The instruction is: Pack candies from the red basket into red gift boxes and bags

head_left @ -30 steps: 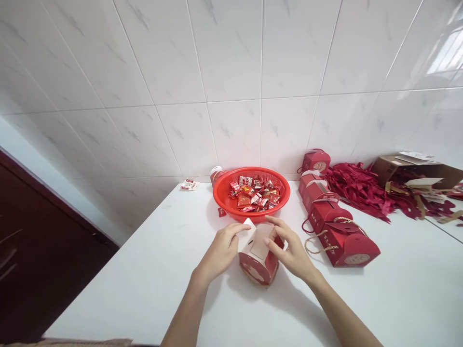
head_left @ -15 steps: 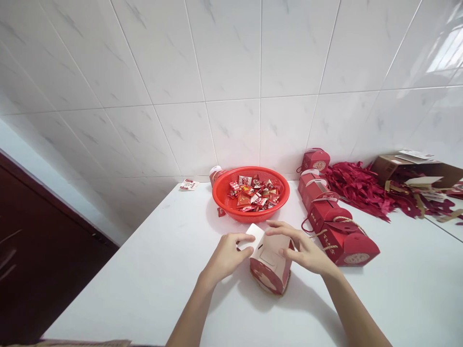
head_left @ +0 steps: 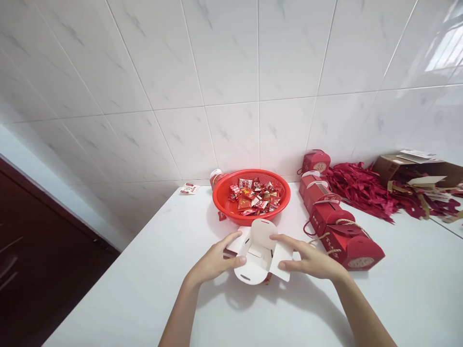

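A small paper gift box [head_left: 257,255] stands open on the white table, its lid flaps spread out and its white inside facing up. Slots show in its two rounded flaps. My left hand [head_left: 216,260] grips the box's left side, thumb and fingers around the left flap. On the other side, my right hand [head_left: 307,258] has its thumb and fingers at the right flap. Just behind the box stands a red plastic basket [head_left: 220,208] with several wrapped candies [head_left: 249,197] in it.
Finished red gift boxes [head_left: 354,246] stand in a row on the right. Red ribbon strips [head_left: 361,185] and a cardboard carton [head_left: 388,168] lie beyond them. Printed packets [head_left: 189,189] rest at the back left, before the tiled wall [head_left: 231,135].
The box has come open: its flaps have spread outward and the white inside now shows. My hands have moved apart to its left and right sides.
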The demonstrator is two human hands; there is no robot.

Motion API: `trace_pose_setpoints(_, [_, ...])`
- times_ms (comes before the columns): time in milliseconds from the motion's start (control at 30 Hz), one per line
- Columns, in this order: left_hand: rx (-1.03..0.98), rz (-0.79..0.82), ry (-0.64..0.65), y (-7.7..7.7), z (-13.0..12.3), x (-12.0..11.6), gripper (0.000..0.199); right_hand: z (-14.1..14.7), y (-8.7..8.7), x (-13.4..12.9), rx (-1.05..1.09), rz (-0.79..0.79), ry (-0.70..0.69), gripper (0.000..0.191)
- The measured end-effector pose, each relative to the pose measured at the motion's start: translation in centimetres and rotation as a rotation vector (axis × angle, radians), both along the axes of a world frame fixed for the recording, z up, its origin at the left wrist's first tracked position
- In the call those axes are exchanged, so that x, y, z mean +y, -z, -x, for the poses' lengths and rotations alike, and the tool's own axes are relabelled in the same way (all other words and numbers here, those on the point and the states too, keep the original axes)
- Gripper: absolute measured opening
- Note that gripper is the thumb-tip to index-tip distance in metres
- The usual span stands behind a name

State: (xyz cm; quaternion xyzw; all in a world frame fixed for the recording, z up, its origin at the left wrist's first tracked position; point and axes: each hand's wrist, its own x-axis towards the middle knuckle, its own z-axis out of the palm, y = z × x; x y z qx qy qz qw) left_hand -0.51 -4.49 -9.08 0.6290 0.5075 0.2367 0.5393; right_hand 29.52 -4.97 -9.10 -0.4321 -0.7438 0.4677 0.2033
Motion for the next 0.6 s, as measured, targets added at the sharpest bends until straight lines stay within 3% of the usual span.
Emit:
trace_pose_setpoints(133, [0.01, 0.03, 0.092, 0.7, 0.4, 0.2, 0.098, -0.2, 0.0, 0.0, 0.087, 0.08, -0.032, 0.105])
trace_pose_setpoints(233, [0.039, 0.02, 0.149, 0.2, 0.5, 0.4, 0.098, -0.4, 0.5, 0.1, 0.109, 0.128, -0.022, 0.111])
trace_pose_setpoints(333, [0.118, -0.007, 0.216, -1.7, 0.7, 0.9, 0.089, -0.4, 1.0, 0.2, 0.068, 0.155, -0.027, 0.115])
trace_pose_setpoints(433, [0.257, -0.184, 0.209, -4.6, 0.5, 2.2, 0.063, -0.6, 1.1, 0.2, 0.014, 0.129, -0.037, 0.113])
trace_pose_setpoints(533, [0.285, -0.373, 0.083, -6.9, -0.6, 5.1, 0.047, -0.6, 1.0, 0.2, 0.043, -0.011, 0.021, 0.097])
trace_pose_setpoints(600, [0.297, -0.427, 0.094, -7.6, -1.9, 7.8, 0.042, -0.5, 1.0, 0.2, 0.109, -0.128, 0.07, 0.084])
